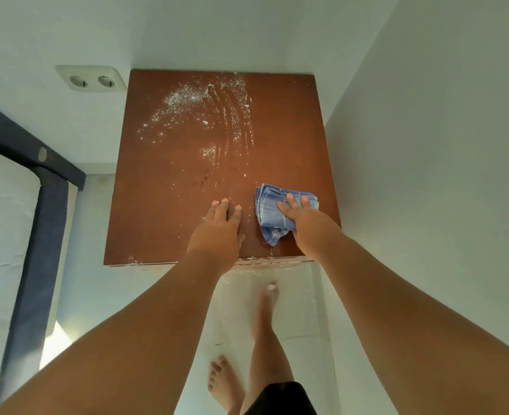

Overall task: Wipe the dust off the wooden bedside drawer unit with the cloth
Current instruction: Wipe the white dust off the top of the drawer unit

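The wooden bedside drawer unit [289, 139] shows its brown top from above, set in a corner between white walls. White dust [187, 98] lies thick at the far left of the top, with curved wiped streaks running down its middle. A folded blue checked cloth [269, 212] sits near the front right corner. My right hand [305, 223] presses flat on the cloth, fingers spread over it. My left hand [220, 232] rests palm down on the bare wood just left of the cloth, holding nothing.
A double wall socket [93, 80] is on the wall left of the unit. A bed with a dark blue frame [42, 223] and white mattress stands at the left. My bare feet [226, 381] stand on the white tiled floor in front of the unit. A white wall rises close on the right.
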